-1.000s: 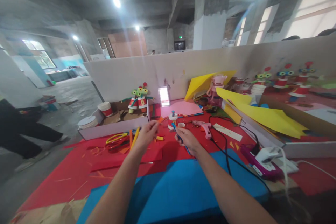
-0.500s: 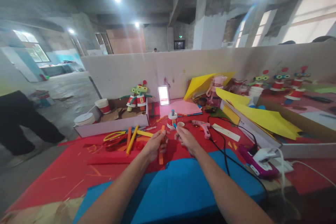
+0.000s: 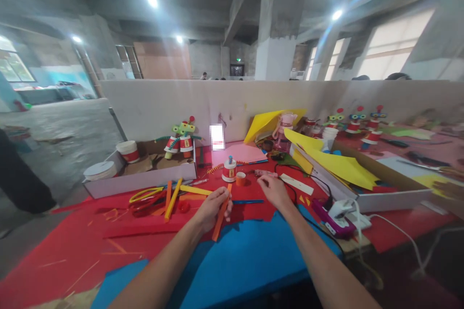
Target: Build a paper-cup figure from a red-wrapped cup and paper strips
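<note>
One orange strip [image 3: 219, 224] is pinched in my left grip [image 3: 211, 208], above the bench [image 3: 61, 251]. Just put the blue stick [image 3: 250, 201] down, so my right grip [image 3: 277, 193] is freed up, over by the pink glue gun [image 3: 266, 173]; can't tell how closed.

Your left arm [image 3: 165, 263] and right arm [image 3: 319, 256] are bare. They look wide low down and get thin near your bare left hand [image 3: 211, 206] and right hand [image 3: 274, 190].
</note>
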`<state>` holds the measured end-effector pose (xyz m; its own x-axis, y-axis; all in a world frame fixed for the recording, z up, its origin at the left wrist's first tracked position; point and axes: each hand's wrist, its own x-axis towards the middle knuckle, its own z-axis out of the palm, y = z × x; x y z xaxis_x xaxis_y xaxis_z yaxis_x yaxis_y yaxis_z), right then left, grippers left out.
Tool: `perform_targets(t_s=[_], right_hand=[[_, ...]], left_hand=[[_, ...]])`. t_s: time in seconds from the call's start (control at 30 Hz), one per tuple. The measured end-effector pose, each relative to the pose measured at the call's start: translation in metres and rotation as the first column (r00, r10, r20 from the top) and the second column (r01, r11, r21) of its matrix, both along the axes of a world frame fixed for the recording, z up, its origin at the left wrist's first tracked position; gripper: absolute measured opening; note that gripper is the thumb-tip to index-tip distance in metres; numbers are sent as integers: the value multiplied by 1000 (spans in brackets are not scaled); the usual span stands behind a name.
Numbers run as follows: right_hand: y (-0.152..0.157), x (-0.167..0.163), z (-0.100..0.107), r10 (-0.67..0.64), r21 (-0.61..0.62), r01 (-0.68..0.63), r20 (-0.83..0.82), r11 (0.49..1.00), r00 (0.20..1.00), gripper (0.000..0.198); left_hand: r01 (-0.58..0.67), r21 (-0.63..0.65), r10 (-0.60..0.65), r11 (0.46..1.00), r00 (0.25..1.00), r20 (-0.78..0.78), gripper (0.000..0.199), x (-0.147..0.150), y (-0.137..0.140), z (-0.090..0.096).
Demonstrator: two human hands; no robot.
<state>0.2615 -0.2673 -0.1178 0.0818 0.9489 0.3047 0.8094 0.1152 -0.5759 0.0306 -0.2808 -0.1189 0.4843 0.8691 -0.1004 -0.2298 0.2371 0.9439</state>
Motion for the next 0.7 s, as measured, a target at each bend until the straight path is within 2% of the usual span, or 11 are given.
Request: perform_targets(t_s=[0.07,0.13,0.27,0.33,0.53,0.6,0.63,0.7], right_hand=[[5,24,5,-153,-40,158,92,987,984,28],[11,37,7,-216,-77,227,132,971,967,31],[23,34,1,-182,-166,226,246,960,952,30],[26,31,-3,-175,-212,229,246,950,953,27],[21,45,-5,-148,-293,163,73,942,986,26],[15,51,-2,-184,-303,142,-113,942,976,31],[10,53,0,-218,-289,143,-246,946,945,31],[0,52,7,-240,-219,143,-526,965,816,27]], left_hand=[[50,4,-50,999,999,-13,31,4,-2,-4],[70,-6,-70,998,997,-20,31,6,-3,-8],[68,-30,-69,997,997,-23,29,7,-1,-14],[58,-41,-59,997,998,-18,28,6,-1,-14],[52,-30,-52,998,999,-9,29,5,-2,-14],[45,-16,-45,999,999,1,29,5,-2,-14],[36,-11,-36,999,999,6,29,5,-2,-14],[16,1,-16,1000,1000,16,28,6,-2,-15]])
